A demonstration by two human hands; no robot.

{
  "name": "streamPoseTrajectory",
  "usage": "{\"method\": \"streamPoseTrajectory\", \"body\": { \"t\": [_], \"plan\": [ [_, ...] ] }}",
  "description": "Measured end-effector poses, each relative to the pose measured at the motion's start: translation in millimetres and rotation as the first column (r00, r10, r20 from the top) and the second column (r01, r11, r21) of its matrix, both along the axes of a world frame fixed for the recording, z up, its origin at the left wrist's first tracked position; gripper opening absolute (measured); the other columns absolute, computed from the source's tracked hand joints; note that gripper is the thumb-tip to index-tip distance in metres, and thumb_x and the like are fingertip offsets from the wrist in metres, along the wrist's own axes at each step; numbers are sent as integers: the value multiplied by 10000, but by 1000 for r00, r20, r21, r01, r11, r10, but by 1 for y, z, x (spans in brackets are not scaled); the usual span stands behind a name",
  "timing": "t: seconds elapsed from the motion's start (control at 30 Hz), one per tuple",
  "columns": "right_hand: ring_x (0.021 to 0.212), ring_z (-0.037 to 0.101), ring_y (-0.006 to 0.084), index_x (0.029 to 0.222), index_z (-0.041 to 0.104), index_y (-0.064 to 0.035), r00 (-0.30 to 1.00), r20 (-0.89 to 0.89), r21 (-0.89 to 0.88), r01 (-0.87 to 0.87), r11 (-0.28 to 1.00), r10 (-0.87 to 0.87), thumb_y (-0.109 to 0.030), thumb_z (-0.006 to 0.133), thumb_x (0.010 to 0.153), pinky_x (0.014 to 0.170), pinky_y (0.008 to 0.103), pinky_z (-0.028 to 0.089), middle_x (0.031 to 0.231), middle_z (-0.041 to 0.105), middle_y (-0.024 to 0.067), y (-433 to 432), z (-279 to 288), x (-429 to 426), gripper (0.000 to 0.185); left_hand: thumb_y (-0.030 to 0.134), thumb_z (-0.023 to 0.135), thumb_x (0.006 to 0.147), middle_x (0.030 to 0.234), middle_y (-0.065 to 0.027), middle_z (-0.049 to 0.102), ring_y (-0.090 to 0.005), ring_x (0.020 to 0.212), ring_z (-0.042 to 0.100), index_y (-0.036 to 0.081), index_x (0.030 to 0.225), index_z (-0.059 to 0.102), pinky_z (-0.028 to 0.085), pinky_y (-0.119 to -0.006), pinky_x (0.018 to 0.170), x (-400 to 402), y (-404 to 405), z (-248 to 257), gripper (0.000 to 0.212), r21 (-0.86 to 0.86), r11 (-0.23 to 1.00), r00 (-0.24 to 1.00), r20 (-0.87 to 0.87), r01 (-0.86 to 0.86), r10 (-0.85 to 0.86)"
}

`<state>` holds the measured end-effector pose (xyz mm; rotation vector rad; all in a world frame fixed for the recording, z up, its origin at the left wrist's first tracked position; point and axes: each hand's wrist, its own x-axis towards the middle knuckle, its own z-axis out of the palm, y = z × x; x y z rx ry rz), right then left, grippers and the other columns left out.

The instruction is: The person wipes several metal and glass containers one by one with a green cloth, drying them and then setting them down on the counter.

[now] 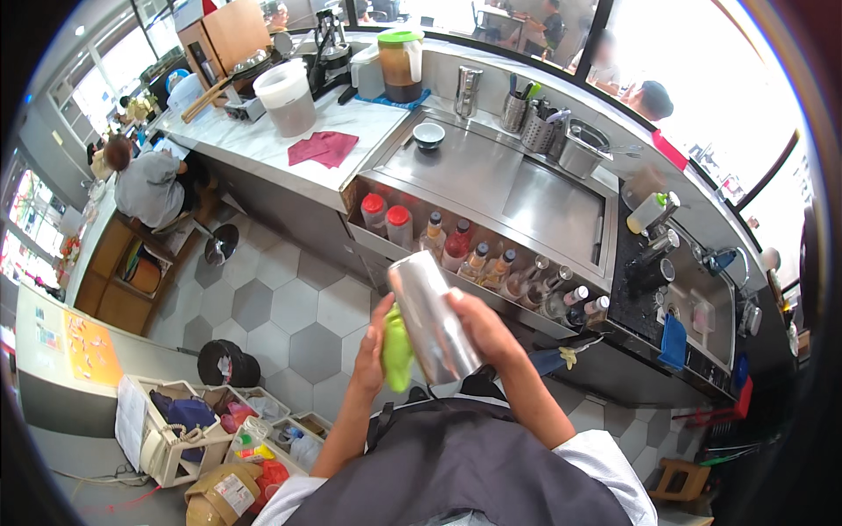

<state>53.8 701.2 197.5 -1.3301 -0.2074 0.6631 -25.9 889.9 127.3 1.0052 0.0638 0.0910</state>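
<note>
Tilted in front of my apron is a shiny stainless steel cup [434,322], probably a cocktail shaker tin. My right hand [483,329] grips its right side. On the other side my left hand [373,348] holds a lime-green cloth [397,352] against the cup's wall. Just beyond the cup, a steel speed rail [388,250] on the counter front carries several bottles, among them a red-liquid bottle [456,246] and a red-capped container [399,225].
Behind the rail lies a stainless worktop [460,171] with a small bowl [429,136]. A sink [707,315] with a blue cloth [672,342] is at the right. A black bin [227,363] and storage crates [217,454] stand at left. A person [151,181] sits farther off.
</note>
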Motion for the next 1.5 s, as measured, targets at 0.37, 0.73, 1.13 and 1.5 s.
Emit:
{"method": "streamPoseTrajectory", "body": {
  "t": [0.37,0.73,1.13,1.5],
  "plan": [
    [1390,382,273,1380,569,-81,630,775,-82,185,979,-54,-286,575,1007,1120,394,340,1507,388,147,-5,-54,-10,426,749,502,861,1181,-171,631,-258,1011,675,17,1362,481,607,-398,829,18,-34,-2,887,-623,745,969,103,238,-224],
    [1159,607,310,1206,640,33,646,577,329,377,866,-500,-302,447,1022,973,410,491,1250,595,221,-82,15,33,429,417,783,781,1152,-82,645,-170,1067,622,7,1301,547,510,-330,918,47,-71,23,702,58,968,969,-49,246,-243],
    [897,711,202,1169,605,69,902,113,260,377,889,-416,-294,491,1057,823,333,568,1042,710,131,-145,-18,34,396,648,605,805,1073,-160,625,-287,909,654,-69,1427,390,560,-419,824,141,-121,70,973,-290,957,978,188,-28,85],
    [902,691,203,1190,629,-17,761,-377,277,637,719,-529,-417,414,1054,803,329,565,996,710,101,-217,-5,115,474,585,591,851,1156,-78,666,-306,1156,583,111,1179,637,343,-615,1084,234,-195,46,578,-848,523,970,-46,88,-238]
  ]
}}
